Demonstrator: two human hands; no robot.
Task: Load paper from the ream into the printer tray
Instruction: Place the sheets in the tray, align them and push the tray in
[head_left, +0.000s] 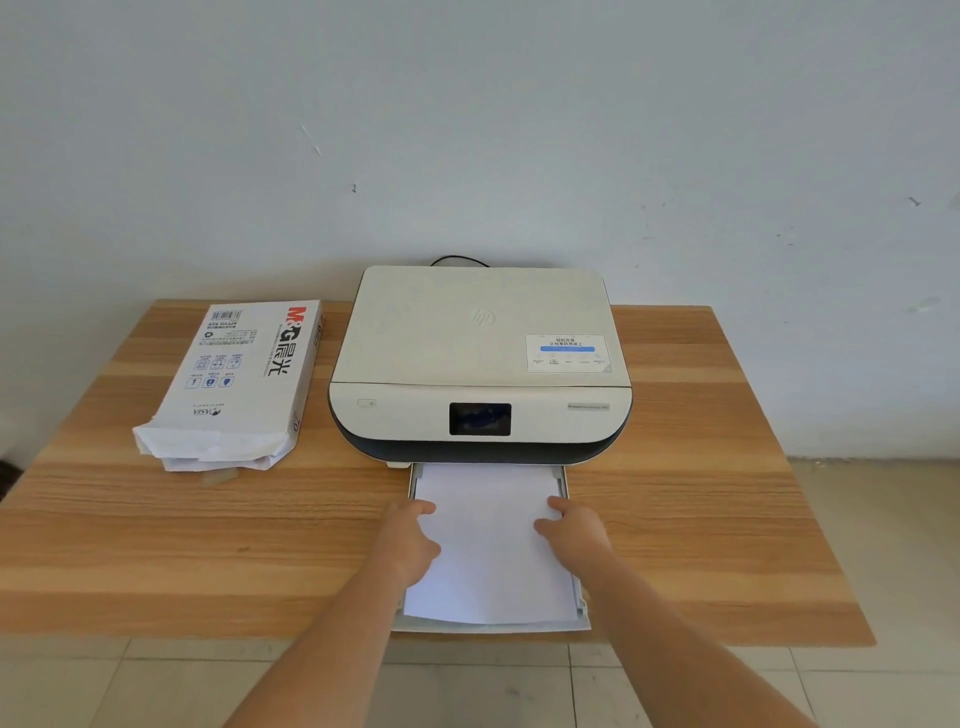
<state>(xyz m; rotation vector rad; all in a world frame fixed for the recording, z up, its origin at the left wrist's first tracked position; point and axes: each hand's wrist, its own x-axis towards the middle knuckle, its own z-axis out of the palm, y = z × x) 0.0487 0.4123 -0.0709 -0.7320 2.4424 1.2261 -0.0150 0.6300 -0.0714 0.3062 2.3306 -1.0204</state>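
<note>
Seemingly flat hands (410, 540) (574, 527) — smooth paper (491, 561).

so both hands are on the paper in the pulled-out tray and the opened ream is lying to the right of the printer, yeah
Not quite. The head view shows the ream lying to the left of the printer, not the right. The rest holds: the left hand and right hand both rest on the paper in the pulled-out tray.

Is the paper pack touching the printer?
Apart. The head view shows a strip of bare table between the paper pack and the printer.
</note>
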